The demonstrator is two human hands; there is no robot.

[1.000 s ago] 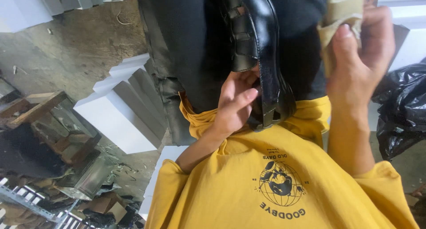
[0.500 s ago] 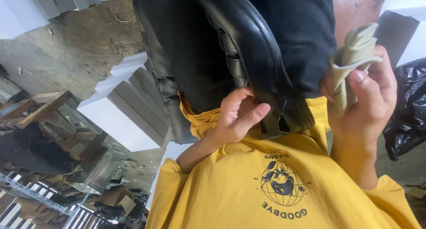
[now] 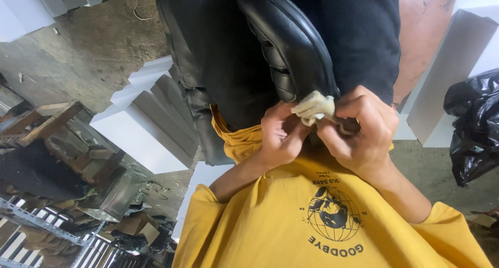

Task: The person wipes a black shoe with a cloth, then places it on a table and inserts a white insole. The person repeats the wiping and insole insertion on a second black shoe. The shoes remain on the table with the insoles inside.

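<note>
Right grip: my right hand (image 3: pixel 364 138) was closed around a pale cream cloth (image 3: pixel 314 108), fingers curled over it, with the cloth pressed against the lower edge of the black shoe (image 3: pixel 291 49).
Left grip: my left hand (image 3: pixel 278 138) was narrowed to a pinch, fingertips (image 3: pixel 293 135) touching the near end of the cloth and the shoe's edge; I could not tell whether it carried any of the shoe's weight.
Hand spacing: both hands were just beside each other, meeting at the cloth.
Cloth position: bunched between the two hands, touching the shoe; part of it was hidden under my right fingers.
Shoe position: directly above the hands in the head view, glossy black leather, tilted, with a ribbed band along its side. It lay against black fabric (image 3: pixel 358 34) that filled the upper middle of the view.
Body: a yellow shirt (image 3: pixel 291 226) with a dark round globe print (image 3: pixel 332 213) sat below the hands; both forearms ran from it to the shoe.
Left surroundings: white rectangular blocks (image 3: pixel 145 127) stood on a concrete floor (image 3: pixel 88 49), near wooden pieces (image 3: pixel 49 122) and scattered debris.
Right surroundings: another white block (image 3: pixel 447 81) stood near a black plastic bag (image 3: pixel 473 122), well apart from the hands.
</note>
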